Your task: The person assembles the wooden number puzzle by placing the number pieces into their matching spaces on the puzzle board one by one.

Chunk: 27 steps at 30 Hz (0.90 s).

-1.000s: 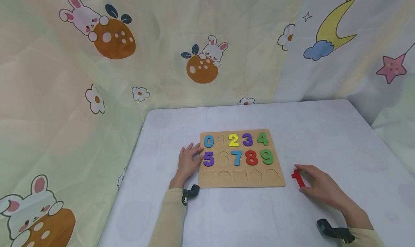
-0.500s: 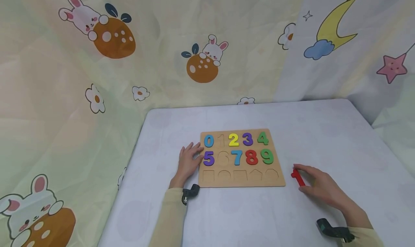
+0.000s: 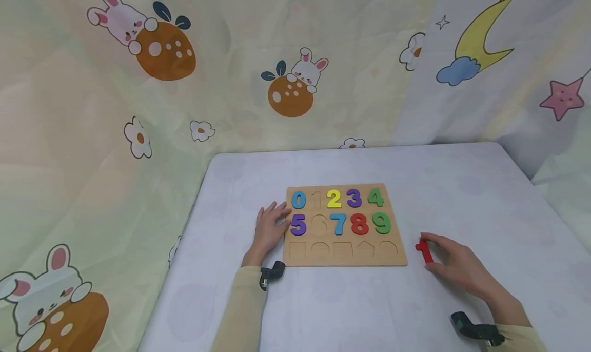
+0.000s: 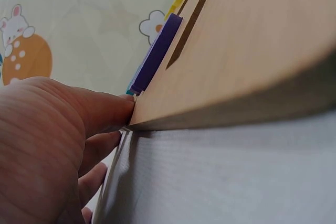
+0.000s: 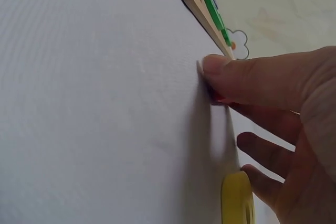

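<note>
A wooden number puzzle board [image 3: 304, 262] lies on the table, with coloured numbers in two rows. The slots for 1 [image 3: 316, 199] and 6 [image 3: 318, 225] are bare, as is the bottom row of shape outlines. My left hand [image 3: 268, 231] rests at the board's left edge, its thumb touching beside the purple number 5 [image 3: 298, 225]; its fingers are loosely spread. Right of the board, my right hand [image 3: 461, 265] pinches the red number 1 [image 3: 425, 251] between thumb and forefinger, low over the table. The thumb covers most of that piece in the right wrist view.
A yellow curved piece [image 5: 236, 198] sits below the right hand's other fingers in the right wrist view; the hand hides it from the head view. White cloth covers the table [image 3: 351, 311]. A printed curtain [image 3: 221, 64] hangs behind it.
The red number 1 has turned slightly in my right hand's fingers. Both hands stay about where they were, and the head view has shifted a little.
</note>
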{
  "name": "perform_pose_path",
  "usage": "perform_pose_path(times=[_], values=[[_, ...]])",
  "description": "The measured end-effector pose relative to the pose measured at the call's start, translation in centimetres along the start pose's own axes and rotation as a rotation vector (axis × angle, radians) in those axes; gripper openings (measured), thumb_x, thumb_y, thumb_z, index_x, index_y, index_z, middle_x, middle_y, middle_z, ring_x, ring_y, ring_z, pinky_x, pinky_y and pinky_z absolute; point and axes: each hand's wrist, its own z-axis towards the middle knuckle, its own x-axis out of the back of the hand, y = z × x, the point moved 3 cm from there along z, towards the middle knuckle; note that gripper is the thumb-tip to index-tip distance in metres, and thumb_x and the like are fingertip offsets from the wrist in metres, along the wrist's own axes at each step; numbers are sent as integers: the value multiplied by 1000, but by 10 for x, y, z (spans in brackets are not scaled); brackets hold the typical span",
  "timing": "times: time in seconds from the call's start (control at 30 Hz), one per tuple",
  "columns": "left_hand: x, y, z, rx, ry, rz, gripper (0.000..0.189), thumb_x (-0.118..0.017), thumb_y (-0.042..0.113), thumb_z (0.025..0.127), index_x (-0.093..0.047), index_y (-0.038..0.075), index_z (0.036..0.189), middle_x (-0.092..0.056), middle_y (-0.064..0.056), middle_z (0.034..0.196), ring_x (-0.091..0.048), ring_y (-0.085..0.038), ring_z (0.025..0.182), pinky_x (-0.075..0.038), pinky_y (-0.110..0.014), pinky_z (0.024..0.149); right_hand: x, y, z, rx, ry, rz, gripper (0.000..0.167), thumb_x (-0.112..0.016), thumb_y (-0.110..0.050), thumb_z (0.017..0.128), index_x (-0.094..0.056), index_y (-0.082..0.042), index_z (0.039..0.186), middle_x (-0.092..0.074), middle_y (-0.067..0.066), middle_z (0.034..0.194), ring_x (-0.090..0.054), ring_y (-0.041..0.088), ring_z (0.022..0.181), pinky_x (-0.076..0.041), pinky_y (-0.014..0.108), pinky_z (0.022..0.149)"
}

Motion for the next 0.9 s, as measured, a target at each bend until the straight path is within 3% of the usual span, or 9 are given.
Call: perform_pose_path(times=[0.4, 0.67, 0.9], values=[[0, 0, 1, -4, 1, -1, 30, -68, 20, 93, -68, 16, 123, -52, 2, 144, -30, -22, 145, -2, -45, 123, -2, -13, 16, 47, 196, 34, 72, -79, -14, 80, -44, -2, 142, -53, 25, 130, -45, 46, 122, -42, 69, 94], [2, 3, 0, -32, 5, 6, 27, -67, 18, 93, -69, 17, 120, -53, 0, 144, -31, -26, 144, -4, -49, 122, -15, -44, 39, 56, 188, 106, 68, -76, -19, 85, -44, -2, 142, -50, 24, 136, -42, 45, 128, -39, 68, 99], [3, 4, 0, -33, 6, 17, 26, -66, 17, 93, -69, 17, 120, -53, 0, 144, -31, -27, 144, -5, -50, 122, -30, -72, 62, 89, 156, 98, 65, -75, -20, 86, -46, -5, 142, -49, 20, 141, -41, 41, 133, -38, 62, 106]])
